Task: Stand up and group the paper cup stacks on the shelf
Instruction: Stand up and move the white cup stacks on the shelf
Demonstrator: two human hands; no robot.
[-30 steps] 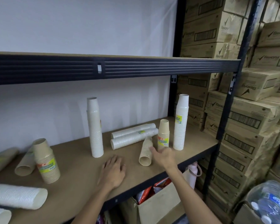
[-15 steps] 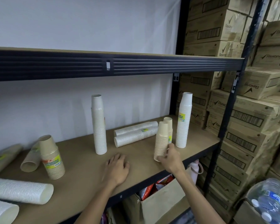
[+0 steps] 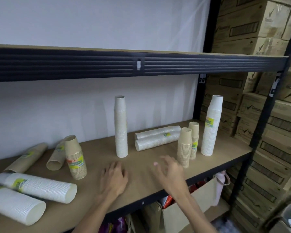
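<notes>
On the wooden shelf [image 3: 141, 179] two short brown cup stacks [image 3: 184, 147] [image 3: 194, 138] stand upright beside a tall white stack [image 3: 211, 126] at the right. Another tall white stack [image 3: 121, 126] stands in the middle, and two white stacks [image 3: 156, 137] lie flat behind. A brown stack [image 3: 76, 157] stands at the left, with brown stacks [image 3: 55, 157] [image 3: 26, 158] and white stacks [image 3: 39, 187] [image 3: 15, 207] lying around it. My left hand [image 3: 113, 179] rests flat on the shelf. My right hand [image 3: 170, 172] hovers open, just left of the nearer brown stack, holding nothing.
A dark metal shelf beam [image 3: 141, 64] runs overhead. Black uprights [image 3: 262, 132] frame the right end. Cardboard boxes [image 3: 279, 115] are piled to the right. Below the shelf sits an open carton [image 3: 175, 214] with packets and a pink bottle [image 3: 220, 184].
My right hand stood the lying brown stack upright beside the other brown stack, then let go and drew back to the left. My left hand stayed on the shelf.
</notes>
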